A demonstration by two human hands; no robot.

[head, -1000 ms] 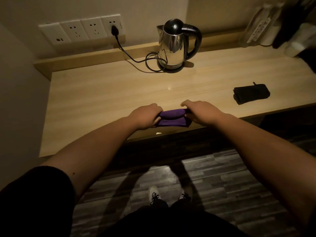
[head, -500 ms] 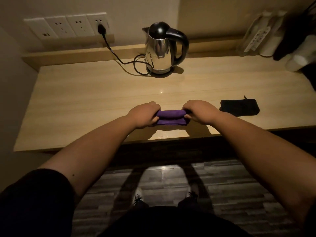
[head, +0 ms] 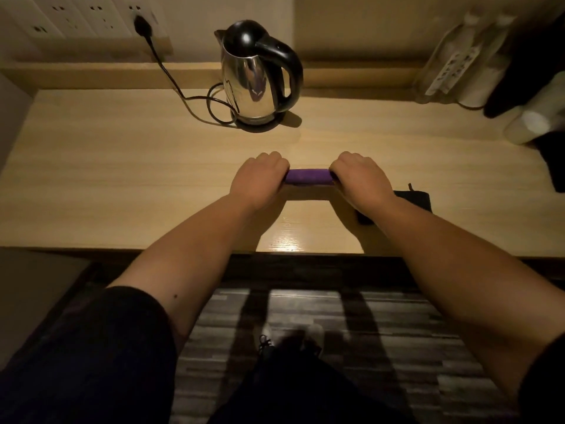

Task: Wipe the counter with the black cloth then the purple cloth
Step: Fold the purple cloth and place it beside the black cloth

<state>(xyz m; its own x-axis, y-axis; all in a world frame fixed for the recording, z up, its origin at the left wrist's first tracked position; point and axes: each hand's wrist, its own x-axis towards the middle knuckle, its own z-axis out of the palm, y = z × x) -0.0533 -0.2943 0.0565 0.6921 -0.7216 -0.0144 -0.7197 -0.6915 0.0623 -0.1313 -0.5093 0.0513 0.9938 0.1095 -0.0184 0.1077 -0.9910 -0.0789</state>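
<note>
A folded purple cloth (head: 308, 176) lies on the light wooden counter (head: 122, 185), near its middle. My left hand (head: 260, 179) grips the cloth's left end and my right hand (head: 362, 180) grips its right end, both with fingers curled down over it. Only a narrow purple strip shows between the hands. The black cloth (head: 412, 199) lies flat on the counter just right of my right wrist, and my forearm hides part of it.
A steel kettle (head: 260, 78) with a black handle stands at the back centre, its cord (head: 183, 93) running to a wall socket (head: 140, 22) at the back left. White bottles (head: 452, 68) and dark items crowd the back right corner. The counter's front edge is close to my body.
Both hands have pushed the purple cloth away from the front edge toward the kettle. The view has come closer to the counter, and my right forearm now covers part of the black cloth.
</note>
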